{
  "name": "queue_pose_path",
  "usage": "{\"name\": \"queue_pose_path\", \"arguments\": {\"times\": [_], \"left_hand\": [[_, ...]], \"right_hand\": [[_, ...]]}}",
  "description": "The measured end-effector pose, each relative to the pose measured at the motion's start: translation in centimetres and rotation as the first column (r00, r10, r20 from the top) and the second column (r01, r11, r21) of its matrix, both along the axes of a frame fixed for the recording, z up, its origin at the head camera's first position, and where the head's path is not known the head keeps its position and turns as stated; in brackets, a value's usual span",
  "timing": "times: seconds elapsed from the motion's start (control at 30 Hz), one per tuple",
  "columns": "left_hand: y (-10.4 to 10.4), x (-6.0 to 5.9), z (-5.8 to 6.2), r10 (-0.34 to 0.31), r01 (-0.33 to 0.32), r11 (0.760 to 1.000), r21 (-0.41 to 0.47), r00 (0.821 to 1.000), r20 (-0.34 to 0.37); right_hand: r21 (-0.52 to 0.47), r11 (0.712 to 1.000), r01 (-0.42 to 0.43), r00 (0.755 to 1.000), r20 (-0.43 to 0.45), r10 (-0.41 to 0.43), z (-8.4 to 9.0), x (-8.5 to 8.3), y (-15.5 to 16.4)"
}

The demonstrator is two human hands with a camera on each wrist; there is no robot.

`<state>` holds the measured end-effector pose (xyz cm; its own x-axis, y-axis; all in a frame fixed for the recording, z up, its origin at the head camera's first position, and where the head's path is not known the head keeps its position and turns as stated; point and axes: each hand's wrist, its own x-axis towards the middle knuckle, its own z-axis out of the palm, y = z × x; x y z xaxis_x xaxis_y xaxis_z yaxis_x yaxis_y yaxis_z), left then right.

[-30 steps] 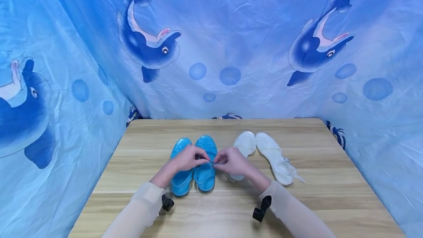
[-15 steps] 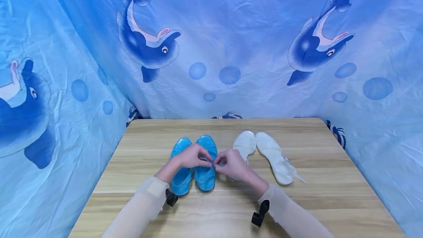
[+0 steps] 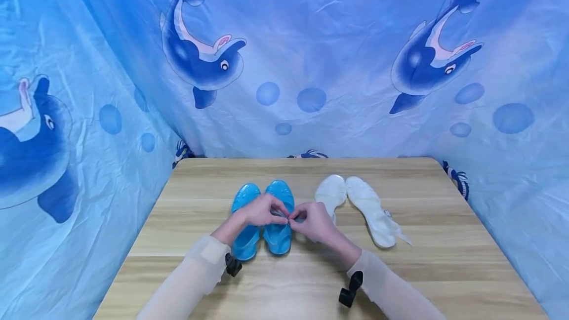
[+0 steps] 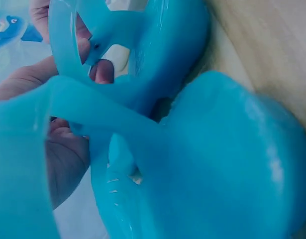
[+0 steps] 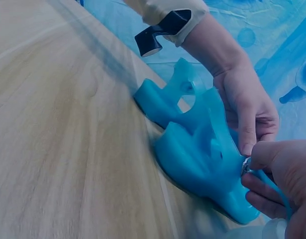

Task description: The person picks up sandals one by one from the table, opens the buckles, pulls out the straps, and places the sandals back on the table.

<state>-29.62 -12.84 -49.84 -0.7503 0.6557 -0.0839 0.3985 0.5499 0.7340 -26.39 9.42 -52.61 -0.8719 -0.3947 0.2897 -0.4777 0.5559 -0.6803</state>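
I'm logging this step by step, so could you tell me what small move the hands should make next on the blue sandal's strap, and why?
Probably feed the strap on through the buckle. The left hand and right hand both pinch there on the right blue sandal, and whether it is fastened cannot be told.

Light wood table fills the lower middle of the frame. Blue sandals sit centre, white sandals just right.
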Motion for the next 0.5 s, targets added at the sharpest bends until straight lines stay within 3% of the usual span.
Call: {"name": "queue_pose_path", "arguments": {"times": [0.23,0.5], "left_hand": [[0.26,-0.27,-0.16,-0.026,0.024,0.999,0.024,0.998,0.053],[0.73,-0.10,-0.18,0.030,-0.033,0.998,0.059,0.998,0.053]], "right_hand": [[-0.011,0.999,-0.041,0.999,0.029,0.041,0.16,0.09,1.00],[-0.024,0.999,-0.034,0.999,0.006,0.034,0.05,0.11,1.07]]}}
